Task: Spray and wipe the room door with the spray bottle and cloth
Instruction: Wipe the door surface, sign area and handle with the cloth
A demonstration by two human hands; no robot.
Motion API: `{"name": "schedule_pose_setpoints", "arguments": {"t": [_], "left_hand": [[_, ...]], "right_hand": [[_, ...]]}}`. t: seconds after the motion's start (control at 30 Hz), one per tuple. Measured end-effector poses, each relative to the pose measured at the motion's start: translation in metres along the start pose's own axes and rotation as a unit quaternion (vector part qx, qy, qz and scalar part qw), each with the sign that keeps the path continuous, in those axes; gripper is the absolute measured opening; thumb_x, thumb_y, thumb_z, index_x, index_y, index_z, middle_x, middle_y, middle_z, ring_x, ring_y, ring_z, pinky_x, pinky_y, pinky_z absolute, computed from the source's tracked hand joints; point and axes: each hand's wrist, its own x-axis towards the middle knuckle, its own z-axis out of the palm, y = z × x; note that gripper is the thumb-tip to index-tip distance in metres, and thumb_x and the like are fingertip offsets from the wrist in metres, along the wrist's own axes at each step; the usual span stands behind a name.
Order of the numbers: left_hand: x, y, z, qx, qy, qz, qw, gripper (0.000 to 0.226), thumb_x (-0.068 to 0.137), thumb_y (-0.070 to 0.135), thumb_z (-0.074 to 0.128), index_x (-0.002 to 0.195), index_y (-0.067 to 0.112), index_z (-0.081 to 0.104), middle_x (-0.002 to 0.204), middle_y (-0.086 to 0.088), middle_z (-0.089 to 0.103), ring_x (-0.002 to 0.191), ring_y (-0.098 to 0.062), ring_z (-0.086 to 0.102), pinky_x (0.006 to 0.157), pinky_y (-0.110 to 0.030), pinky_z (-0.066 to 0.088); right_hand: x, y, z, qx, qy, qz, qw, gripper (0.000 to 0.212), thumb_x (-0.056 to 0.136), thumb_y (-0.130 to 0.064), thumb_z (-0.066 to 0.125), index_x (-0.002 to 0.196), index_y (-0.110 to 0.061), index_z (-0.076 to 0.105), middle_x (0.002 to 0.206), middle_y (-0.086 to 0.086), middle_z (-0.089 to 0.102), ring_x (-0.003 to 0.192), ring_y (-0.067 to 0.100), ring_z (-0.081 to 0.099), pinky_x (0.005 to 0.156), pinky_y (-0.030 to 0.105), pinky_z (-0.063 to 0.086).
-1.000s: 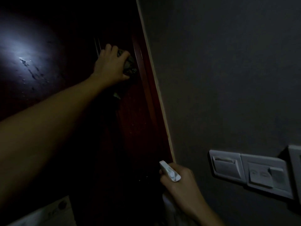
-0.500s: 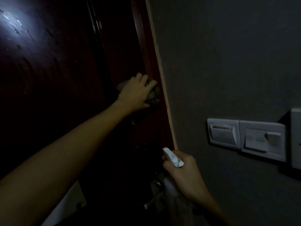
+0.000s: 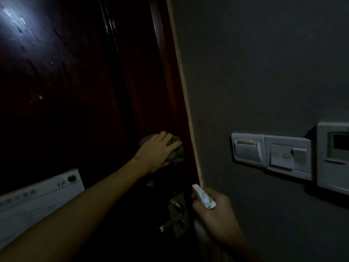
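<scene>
The dark red-brown door (image 3: 56, 91) fills the left half of the dim head view, with wet streaks glinting near its top left. My left hand (image 3: 156, 152) presses a crumpled grey cloth (image 3: 176, 154) against the door's right edge, just above the metal lever handle (image 3: 174, 214). My right hand (image 3: 213, 218) is low and centre-right, wrapped around the white spray bottle (image 3: 204, 196); only the bottle's head shows above my fingers, pointing up and left toward the door frame.
A pale door-frame strip (image 3: 186, 103) separates the door from a grey wall (image 3: 264, 63). A key-card holder (image 3: 247, 150), a switch plate (image 3: 288, 157) and a control panel (image 3: 334, 157) are on the wall. A white notice marked 1F (image 3: 37, 197) is stuck low on the door.
My left hand has slid the cloth down the door's right edge, from high up to just above the handle. The view followed downward. The right hand keeps holding the bottle low.
</scene>
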Motion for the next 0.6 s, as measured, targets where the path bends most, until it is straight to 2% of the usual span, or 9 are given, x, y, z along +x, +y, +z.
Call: {"name": "schedule_pose_setpoints", "arguments": {"t": [0.13,0.2,0.27,0.33,0.47,0.6], "left_hand": [[-0.005,-0.003,-0.009,0.026,-0.032,0.029,0.999,0.079,0.089,0.049,0.058,0.151,0.024,0.018,0.145,-0.01,0.035,0.128,-0.028,0.034,0.104,-0.039,0.035],[-0.006,-0.006,-0.014,0.029,-0.047,0.051,0.997,0.078,0.088,0.048,0.059,0.151,0.024,0.02,0.145,-0.007,0.038,0.127,-0.027,0.036,0.103,-0.038,0.036],[-0.009,-0.01,-0.018,0.024,-0.061,0.069,0.995,0.078,0.086,0.047,0.061,0.15,0.025,0.022,0.143,-0.005,0.041,0.125,-0.025,0.038,0.101,-0.037,0.037],[-0.016,-0.014,-0.024,0.017,-0.084,0.083,0.993,0.079,0.083,0.047,0.064,0.148,0.025,0.025,0.14,-0.004,0.044,0.123,-0.024,0.039,0.099,-0.035,0.037],[-0.03,-0.023,-0.033,0.013,-0.115,0.095,0.989,0.08,0.079,0.046,0.069,0.144,0.025,0.027,0.135,-0.003,0.049,0.12,-0.023,0.039,0.094,-0.033,0.034],[-0.021,-0.03,-0.046,-0.044,-0.077,0.04,0.995,0.092,0.074,0.041,0.075,0.147,0.021,0.022,0.14,-0.002,0.048,0.12,-0.02,0.039,0.091,-0.029,0.033]], "right_hand": [[0.007,-0.005,0.006,0.015,0.016,-0.025,0.999,0.034,0.077,-0.001,0.063,0.052,-0.011,0.041,0.05,0.001,0.041,0.051,0.018,0.039,0.054,0.034,0.03],[0.011,-0.008,0.009,0.021,0.036,-0.032,0.999,0.027,0.07,-0.008,0.061,0.052,-0.007,0.041,0.05,0.01,0.04,0.051,0.02,0.038,0.053,0.036,0.028],[0.012,-0.011,0.007,0.017,0.011,-0.029,0.999,0.024,0.067,-0.018,0.057,0.057,0.0,0.044,0.054,0.019,0.046,0.053,0.022,0.043,0.053,0.038,0.032],[0.011,-0.014,0.002,0.015,-0.012,-0.032,0.999,0.026,0.069,-0.022,0.057,0.063,0.002,0.05,0.058,0.018,0.053,0.055,0.017,0.049,0.054,0.034,0.036],[0.011,-0.025,-0.001,0.017,-0.029,-0.065,0.997,0.02,0.072,-0.019,0.058,0.068,0.001,0.057,0.063,0.018,0.057,0.056,0.013,0.051,0.052,0.032,0.037],[0.013,-0.028,-0.003,0.02,-0.02,-0.085,0.996,0.019,0.08,-0.005,0.063,0.067,0.004,0.052,0.059,0.017,0.052,0.055,0.012,0.045,0.052,0.029,0.033]]}}
